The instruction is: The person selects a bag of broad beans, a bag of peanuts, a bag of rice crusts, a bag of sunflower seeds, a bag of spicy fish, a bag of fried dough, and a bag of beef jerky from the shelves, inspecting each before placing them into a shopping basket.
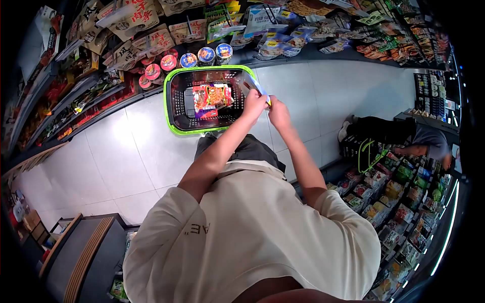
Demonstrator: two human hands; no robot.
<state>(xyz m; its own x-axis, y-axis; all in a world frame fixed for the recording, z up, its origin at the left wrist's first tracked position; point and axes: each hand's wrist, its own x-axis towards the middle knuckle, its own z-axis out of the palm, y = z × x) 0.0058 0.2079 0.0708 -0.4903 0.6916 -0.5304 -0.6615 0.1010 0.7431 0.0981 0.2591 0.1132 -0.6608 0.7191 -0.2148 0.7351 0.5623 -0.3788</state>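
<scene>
My left hand (255,105) and my right hand (279,113) are close together at the near right corner of a shopping basket. Between them they hold a small packet (259,90), partly clear with blue and yellow on it; its print is too small to read. Both hands' fingers are closed on its near end. The black basket (169,103) has a bright green rim and stands on the floor in front of my legs. Inside lie red and purple snack packs (207,112), with a dark flat object beside them that I cannot make out.
Bagged snacks (188,31) hang on the shelf ahead, above a row of round lidded tubs (188,60). More shelves (65,106) curve along the left. At right, another person (427,139) bends near a second basket (361,146) and a packet-filled rack (399,202). Pale tiles (121,166) cover the floor.
</scene>
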